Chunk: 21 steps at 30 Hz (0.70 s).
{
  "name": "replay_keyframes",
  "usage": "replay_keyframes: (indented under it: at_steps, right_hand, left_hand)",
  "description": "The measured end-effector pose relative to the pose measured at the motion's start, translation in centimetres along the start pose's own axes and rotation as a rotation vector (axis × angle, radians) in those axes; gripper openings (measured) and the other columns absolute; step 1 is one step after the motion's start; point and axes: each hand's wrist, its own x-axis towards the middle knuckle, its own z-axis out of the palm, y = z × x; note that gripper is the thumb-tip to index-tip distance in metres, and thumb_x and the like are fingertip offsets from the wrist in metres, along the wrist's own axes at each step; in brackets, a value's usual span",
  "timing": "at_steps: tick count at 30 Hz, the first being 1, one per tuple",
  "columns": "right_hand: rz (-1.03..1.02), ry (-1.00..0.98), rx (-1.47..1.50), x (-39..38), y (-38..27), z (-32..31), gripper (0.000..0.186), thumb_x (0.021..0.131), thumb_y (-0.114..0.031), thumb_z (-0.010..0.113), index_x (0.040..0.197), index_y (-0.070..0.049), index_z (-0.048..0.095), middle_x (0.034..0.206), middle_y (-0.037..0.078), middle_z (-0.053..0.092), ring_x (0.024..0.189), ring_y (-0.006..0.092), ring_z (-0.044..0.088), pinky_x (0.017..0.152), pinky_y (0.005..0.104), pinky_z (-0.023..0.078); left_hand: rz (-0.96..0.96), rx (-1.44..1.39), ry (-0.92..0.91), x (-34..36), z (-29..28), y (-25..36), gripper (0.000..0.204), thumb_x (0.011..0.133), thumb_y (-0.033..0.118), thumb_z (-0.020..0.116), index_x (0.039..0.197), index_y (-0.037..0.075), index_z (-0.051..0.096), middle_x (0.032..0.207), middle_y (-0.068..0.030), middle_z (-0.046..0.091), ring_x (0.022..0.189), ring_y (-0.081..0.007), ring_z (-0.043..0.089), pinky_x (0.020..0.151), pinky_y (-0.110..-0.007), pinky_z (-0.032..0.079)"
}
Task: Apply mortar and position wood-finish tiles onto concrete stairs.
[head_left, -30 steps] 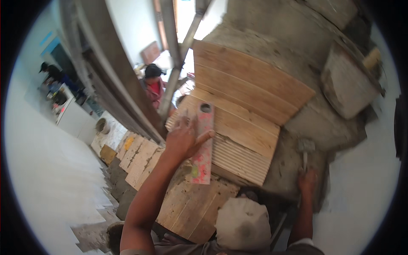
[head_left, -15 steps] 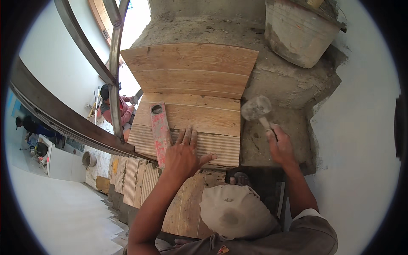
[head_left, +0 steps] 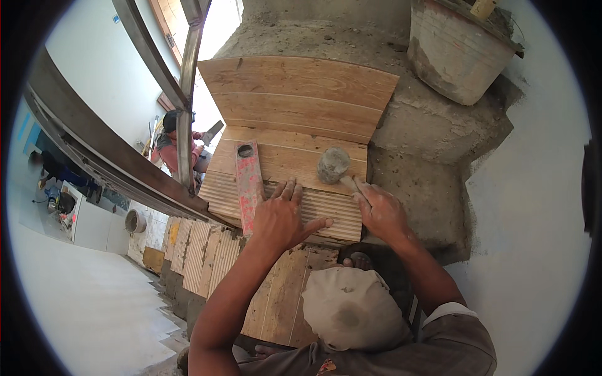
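My left hand (head_left: 278,217) lies flat on the ribbed front strip (head_left: 335,213) of a wood-look step tile (head_left: 285,161), fingers stretched and thumb out to the right. Along its left side rests a short, worn red spirit level (head_left: 249,188), its far end on the smooth part of the tile. My right hand (head_left: 382,213) is wrapped round the handle of a mallet (head_left: 333,165). The grey, dusty mallet head is over the right part of the tile; whether it touches cannot be told. Behind the step stands a wood-look riser panel (head_left: 301,94).
A mortar-stained bucket (head_left: 461,53) stands on the rough concrete at the back right. A metal railing (head_left: 119,160) runs along the left. Beyond it a person (head_left: 172,147) crouches lower down. Tiled steps (head_left: 269,301) descend toward me. A white wall (head_left: 527,250) bounds the right.
My right hand has swung the mallet left, from over the bare concrete to over the tile. My left hand stays flat in place beside the level. The whole view has shifted slightly.
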Motion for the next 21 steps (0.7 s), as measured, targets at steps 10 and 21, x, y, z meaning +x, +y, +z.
replay_keyframes:
  at_steps: [10, 21]
  right_hand:
    - [-0.073, 0.126, 0.15, 1.2, -1.3, -0.3, 0.035, 0.099, -0.02, 0.059, 0.13, -0.004, 0.064, 0.112, 0.023, 0.069, 0.1, 0.0436, 0.066, 0.083, 0.0489, 0.054]
    - [0.116, 0.167, 0.186, -1.6, 2.5, 0.3, 0.037, 0.099, -0.022, 0.059, 0.131, -0.003, 0.063, 0.112, 0.026, 0.069, 0.104, 0.0427, 0.068, 0.09, 0.047, 0.053]
  left_hand:
    - [-0.006, 0.018, -0.021, 0.1, -0.5, 0.2, 0.119, 0.077, 0.09, 0.051, 0.143, -0.009, 0.051, 0.155, -0.0227, 0.046, 0.145, -0.0314, 0.045, 0.123, -0.062, 0.017]
    - [-0.022, 0.044, 0.053, 0.1, -0.4, 0.1, 0.111, 0.079, 0.087, 0.054, 0.139, -0.007, 0.055, 0.148, -0.0221, 0.054, 0.14, -0.031, 0.051, 0.122, -0.065, 0.014]
